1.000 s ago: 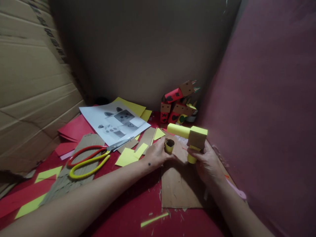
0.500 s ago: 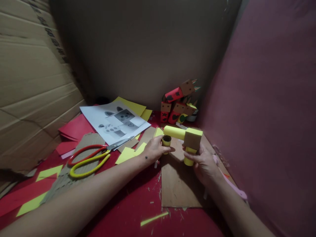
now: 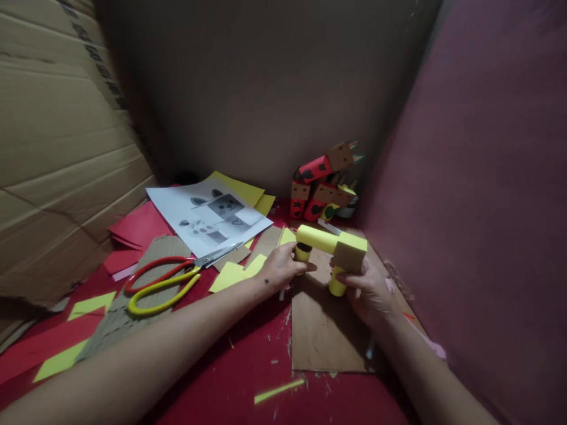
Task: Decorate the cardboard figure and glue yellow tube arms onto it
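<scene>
My left hand (image 3: 287, 267) grips a short yellow tube (image 3: 303, 252) with a dark open top, held upright. Fingers of my right hand (image 3: 365, 289) are wrapped round a yellow and brown paper piece (image 3: 349, 252). This piece has a boxy brown and yellow part, a long yellow roll pointing left and a yellow tube underneath. The left end of the roll lies right over the short tube's opening; whether they touch I cannot tell. Both hands are above a brown board (image 3: 330, 336).
Large scissors (image 3: 166, 283) with red and yellow handles lie on the left by a printed sheet (image 3: 208, 215). Red and brown paper figures (image 3: 316, 192) stand at the back. Yellow scraps (image 3: 233, 276) lie near my left wrist. A cardboard wall (image 3: 66, 147) rises at left.
The yellow roll's end and the short tube have come together, so that the roll now covers part of the tube's opening. The whole view has shifted slightly.
</scene>
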`<state>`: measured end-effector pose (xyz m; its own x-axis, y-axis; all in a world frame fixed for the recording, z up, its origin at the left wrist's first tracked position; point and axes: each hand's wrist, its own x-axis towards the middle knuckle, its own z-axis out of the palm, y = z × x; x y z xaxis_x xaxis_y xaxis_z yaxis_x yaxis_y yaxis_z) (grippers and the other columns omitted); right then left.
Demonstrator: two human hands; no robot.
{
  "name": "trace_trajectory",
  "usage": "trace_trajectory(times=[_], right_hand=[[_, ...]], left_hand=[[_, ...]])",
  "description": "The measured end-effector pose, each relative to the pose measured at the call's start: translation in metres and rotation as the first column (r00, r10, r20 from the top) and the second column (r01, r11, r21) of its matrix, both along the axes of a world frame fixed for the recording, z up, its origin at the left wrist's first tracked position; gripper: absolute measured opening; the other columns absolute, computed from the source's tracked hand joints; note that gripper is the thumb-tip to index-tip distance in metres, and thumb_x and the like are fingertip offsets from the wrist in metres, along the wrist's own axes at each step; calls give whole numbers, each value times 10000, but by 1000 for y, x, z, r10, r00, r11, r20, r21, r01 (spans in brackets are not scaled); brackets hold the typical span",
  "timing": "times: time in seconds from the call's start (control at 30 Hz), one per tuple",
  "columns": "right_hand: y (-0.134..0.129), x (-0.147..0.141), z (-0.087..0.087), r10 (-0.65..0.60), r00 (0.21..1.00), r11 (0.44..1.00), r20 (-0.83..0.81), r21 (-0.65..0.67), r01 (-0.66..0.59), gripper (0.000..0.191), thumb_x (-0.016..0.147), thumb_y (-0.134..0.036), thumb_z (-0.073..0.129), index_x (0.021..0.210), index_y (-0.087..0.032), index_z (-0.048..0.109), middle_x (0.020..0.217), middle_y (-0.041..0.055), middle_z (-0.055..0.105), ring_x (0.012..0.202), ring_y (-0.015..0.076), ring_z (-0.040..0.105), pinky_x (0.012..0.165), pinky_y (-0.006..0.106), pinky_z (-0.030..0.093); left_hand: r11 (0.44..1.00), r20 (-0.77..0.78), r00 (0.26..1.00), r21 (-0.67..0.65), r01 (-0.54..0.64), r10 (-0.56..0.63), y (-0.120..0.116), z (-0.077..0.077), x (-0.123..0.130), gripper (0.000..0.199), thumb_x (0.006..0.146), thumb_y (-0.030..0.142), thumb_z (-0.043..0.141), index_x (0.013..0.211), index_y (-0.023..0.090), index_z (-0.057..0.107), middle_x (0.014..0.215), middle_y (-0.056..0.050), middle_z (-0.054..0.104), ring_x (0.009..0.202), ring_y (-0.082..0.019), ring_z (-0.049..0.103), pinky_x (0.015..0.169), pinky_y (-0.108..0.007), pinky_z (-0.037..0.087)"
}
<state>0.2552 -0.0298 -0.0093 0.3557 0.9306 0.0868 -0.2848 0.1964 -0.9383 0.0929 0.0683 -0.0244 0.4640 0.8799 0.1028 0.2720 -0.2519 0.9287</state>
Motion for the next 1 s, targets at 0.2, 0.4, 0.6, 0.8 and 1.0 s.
trace_trajectory(times=[0.2, 0.4, 0.6, 0.8, 1.0], right_hand=[[1, 2, -1, 32, 999, 999, -18, -11, -33, 434, 430, -91, 787, 826, -224, 667, 826, 6, 714, 859, 241, 652, 688, 328, 519], [1, 7, -6, 30, 1000, 999, -3, 22, -30, 513, 453, -56, 776, 917, -250, 678, 796, -31, 712, 753, 183, 647, 604, 270, 505], [-2, 5, -7, 60, 997, 998, 56, -33, -58, 471, 448, -65, 775, 881, -227, 681, 762, -8, 722, 726, 207, 675, 609, 301, 549], [-10, 5, 2, 103, 981, 995, 167, -17, -101, 592, 538, -159, 778, 1109, -255, 658, 1007, 62, 742, 972, 292, 693, 746, 380, 581], [-30, 26, 15, 59, 956, 998, 286, 17, -67, 774, 606, -161, 731, 1332, -315, 511, 1412, 89, 573, 1278, 338, 564, 956, 477, 527]], left_hand=[[998, 48, 998, -30, 51, -49, 1, -2, 1, 268, 622, 320, 802, 784, 197, 626, 661, 49, 579, 643, -155, 557, 583, -260, 404], [999, 61, 997, -5, 42, -41, 4, -5, 2, 257, 608, 290, 807, 777, 197, 638, 687, 44, 591, 695, -168, 570, 621, -265, 411], [999, 54, 997, 3, 49, -50, 4, -6, 1, 255, 610, 308, 813, 762, 194, 643, 680, 30, 596, 704, -179, 564, 621, -271, 409], [998, 53, 997, 21, 62, -63, 3, -6, 0, 256, 624, 261, 808, 831, 192, 675, 750, 21, 635, 756, -187, 600, 651, -273, 439], [999, 43, 998, 26, 46, -47, 4, -8, 1, 313, 618, 304, 825, 875, 189, 688, 773, 16, 650, 748, -190, 603, 640, -280, 430]])
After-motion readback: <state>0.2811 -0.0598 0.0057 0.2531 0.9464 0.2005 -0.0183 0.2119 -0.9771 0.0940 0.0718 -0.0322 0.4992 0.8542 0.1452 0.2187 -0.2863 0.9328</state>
